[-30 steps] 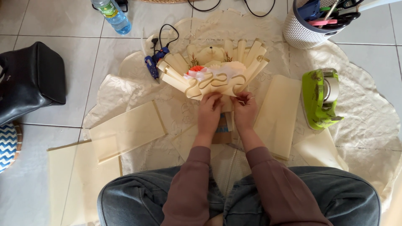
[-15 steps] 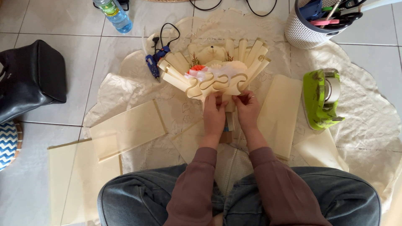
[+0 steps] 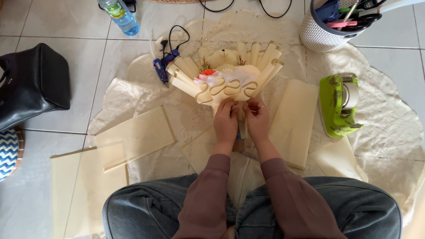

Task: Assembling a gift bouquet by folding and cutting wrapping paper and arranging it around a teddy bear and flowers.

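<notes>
- Fingers of the left hand (image 3: 226,120) and right hand (image 3: 257,118) were pinched together on the neck of a cream paper bouquet (image 3: 226,77), just below its wavy gold-edged ribbon (image 3: 223,90).
- Bouquet lay on the lace cloth (image 3: 389,115) at twelve o'clock from the hands, its fan of rolled paper spreading away from the person.
- Step in hand looked like gathering or fastening the wrap at the neck; the next move would seem to call for a firm hold with one hand while the other frees itself for tape.
- Green tape dispenser (image 3: 338,105) sat at three o'clock, a blue glue gun (image 3: 161,67) at ten o'clock, both apart from the hands.
- Cream paper sheets (image 3: 135,137) lay at eight o'clock and a further sheet (image 3: 294,121) just at three o'clock.
- Hidden: what exactly the fingertips gripped, and the bouquet's stem, covered by both hands.
- White basket (image 3: 321,35) of tools and the water bottle (image 3: 119,15) were cut off by the top edge.
</notes>
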